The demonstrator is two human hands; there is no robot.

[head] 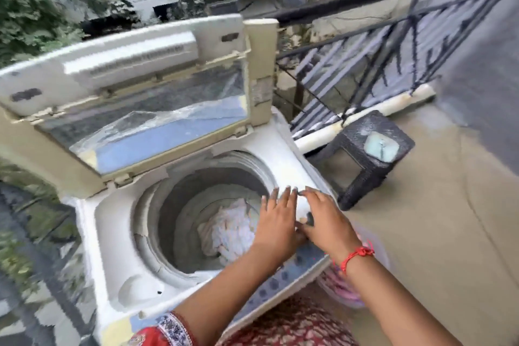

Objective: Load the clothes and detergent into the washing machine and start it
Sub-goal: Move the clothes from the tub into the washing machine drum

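The washing machine (pixel 118 233) stands open at the middle of the view, a white top-loader whose round drum mouth takes up most of its top deck. Down in the drum lies a bundle of white clothes (pixel 230 229), low against the near-right wall, with bare drum wall showing all round above it. The lid (pixel 126 87) is folded up and back behind the drum mouth, leaving the opening free from above.

Both hands sit at the right rim of the drum mouth, just beside each other. The left hand (pixel 276 222) reaches over the rim with its fingers straight and slightly spread, palm down. The right hand (pixel 327 218) lies touching it on the outer side, fingers also extended; between them is a small pale object (pixel 302 208), but motion blur hides whether either hand grips it, so I cannot tell. A red thread (pixel 355 255) circles the right wrist.

The blue control panel (pixel 280 284) runs along the machine's near edge, under both forearms. Off the machine's right front corner, a basin of pink cloth (pixel 341 286) sits partly hidden by the right forearm. Further right of the machine a dark stool (pixel 365 160) stands on the open tan floor (pixel 449 233), carrying a pale square item (pixel 380 146). A black railing (pixel 365 45) bounds the space behind the machine's right side.
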